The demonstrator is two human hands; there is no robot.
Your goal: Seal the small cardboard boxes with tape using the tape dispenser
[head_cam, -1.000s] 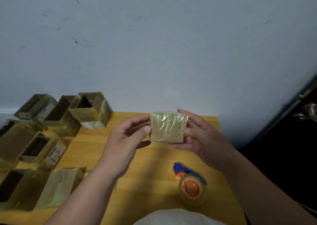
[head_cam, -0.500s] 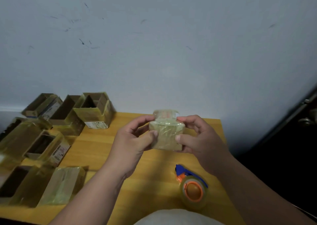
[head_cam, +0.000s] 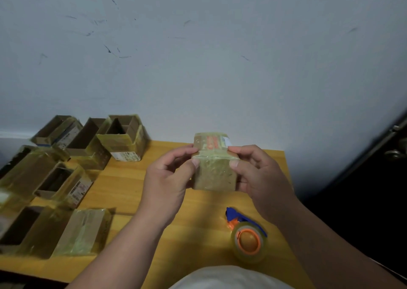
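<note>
The small cardboard box (head_cam: 214,174) is matt brown card under glossy, wrinkled clear tape. The tabletop (head_cam: 123,191) is smooth yellow wood with a dull sheen. The tape dispenser (head_cam: 247,237) is shiny blue and orange plastic holding a glossy transparent roll.

Brown cardboard under yellowish tape on a honey-coloured table

The small box (head_cam: 214,174) is tan with an orange-red and white label; the tape dispenser (head_cam: 246,233) is blue and orange; the table (head_cam: 132,189) is yellow-orange wood; the wall (head_cam: 220,57) is pale grey, dark-scuffed.

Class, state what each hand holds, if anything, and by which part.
Both hold one small taped box: left hand pinches its upper left edge, right hand its upper right edge.
</note>
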